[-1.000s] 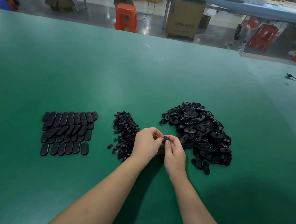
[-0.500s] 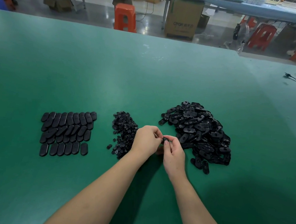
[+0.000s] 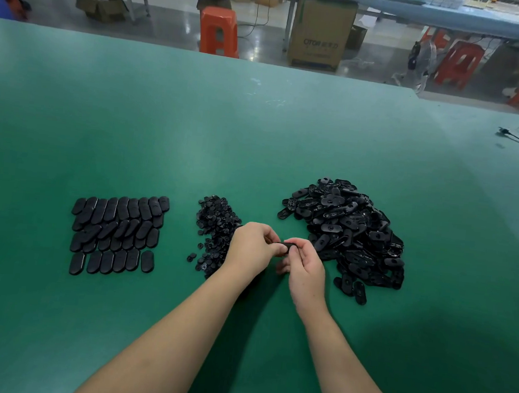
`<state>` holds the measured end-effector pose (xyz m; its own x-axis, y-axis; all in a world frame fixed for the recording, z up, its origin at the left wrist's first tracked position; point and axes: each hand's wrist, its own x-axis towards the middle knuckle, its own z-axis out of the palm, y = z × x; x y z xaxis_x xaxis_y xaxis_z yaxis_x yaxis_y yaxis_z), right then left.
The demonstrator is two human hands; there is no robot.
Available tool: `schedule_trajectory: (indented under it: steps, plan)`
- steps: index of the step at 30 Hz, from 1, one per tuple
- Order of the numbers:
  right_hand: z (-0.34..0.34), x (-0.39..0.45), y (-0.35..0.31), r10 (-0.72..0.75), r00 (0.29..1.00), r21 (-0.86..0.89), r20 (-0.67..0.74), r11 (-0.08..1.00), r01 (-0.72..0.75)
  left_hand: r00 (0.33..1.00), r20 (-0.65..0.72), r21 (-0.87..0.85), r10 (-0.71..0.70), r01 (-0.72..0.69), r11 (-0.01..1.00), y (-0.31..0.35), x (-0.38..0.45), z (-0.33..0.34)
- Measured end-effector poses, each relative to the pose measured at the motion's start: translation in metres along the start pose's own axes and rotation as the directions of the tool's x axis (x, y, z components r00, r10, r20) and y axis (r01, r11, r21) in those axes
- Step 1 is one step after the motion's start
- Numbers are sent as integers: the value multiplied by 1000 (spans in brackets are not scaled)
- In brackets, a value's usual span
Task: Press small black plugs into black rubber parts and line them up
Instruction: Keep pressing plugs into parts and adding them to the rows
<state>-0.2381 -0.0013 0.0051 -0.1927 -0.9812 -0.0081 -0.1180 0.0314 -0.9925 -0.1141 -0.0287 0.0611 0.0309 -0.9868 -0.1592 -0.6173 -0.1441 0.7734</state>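
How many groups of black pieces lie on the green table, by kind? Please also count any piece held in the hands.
Plug heap: 1
Loose part heap: 1
Lined-up block: 1
Held part, pinched between left hand and right hand: 1
Total: 4

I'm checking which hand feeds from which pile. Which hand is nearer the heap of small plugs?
Left. The left hand lies against the right edge of the plug heap; the right hand is farther right, beside the big pile of rubber parts.
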Motion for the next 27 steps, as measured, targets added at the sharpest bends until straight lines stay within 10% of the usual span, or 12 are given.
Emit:
schedule_trajectory:
  steps: [27]
  plan:
    - [-2,3,4,36,999,19,-36,999,-35,997,-77,-112,-27,18,994,-1,-10,21]
